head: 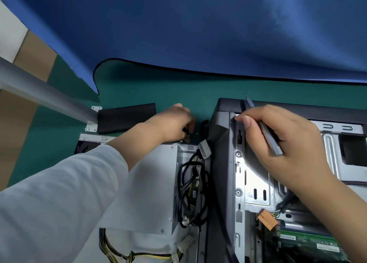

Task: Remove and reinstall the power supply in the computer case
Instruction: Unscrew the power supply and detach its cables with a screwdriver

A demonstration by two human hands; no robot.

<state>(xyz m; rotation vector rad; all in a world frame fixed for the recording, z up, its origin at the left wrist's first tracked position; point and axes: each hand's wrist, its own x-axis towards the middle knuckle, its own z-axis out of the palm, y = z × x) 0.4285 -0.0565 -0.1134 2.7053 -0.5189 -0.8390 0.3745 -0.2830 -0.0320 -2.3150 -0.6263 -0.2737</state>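
1. Power supply (151, 185): silver metal box on the green surface (151, 88), just left of the computer case (224, 163) and touching or nearly touching its black front panel.
2. Lies under the left forearm in a white sleeve (59, 203); left hand (174, 123) sits past the box's far edge, over the green surface.
3. Left hand: fingers curled downward, pinching something small and dark at the fingertips; what it is cannot be told.
4. Right hand (282, 143): well to the right of the power supply, resting on the top edge of the case's metal frame, gripping a slim grey screwdriver (264, 129) between thumb and fingers, tip pointing away toward the far edge of the case.
5. Long axis of the power supply: cannot be told, since the sleeve hides much of the box; flat panel faces up, open side with black cables (190, 193) faces right toward the case.
6. Yellow and black wire bundle (127, 254) leaves the near end of the box, with white plugs (186, 243) beside it.
7. Case: lying on its side, opened side up, green circuit board (309, 241) and an orange connector (267, 220) visible inside at lower right.
8. Black flat block (127, 117) on the surface beyond the power supply, left of the left hand, beside a metal bracket (92, 121) of a grey post (39, 90).
9. Blue cloth (198, 24) covering the far part of the surface.
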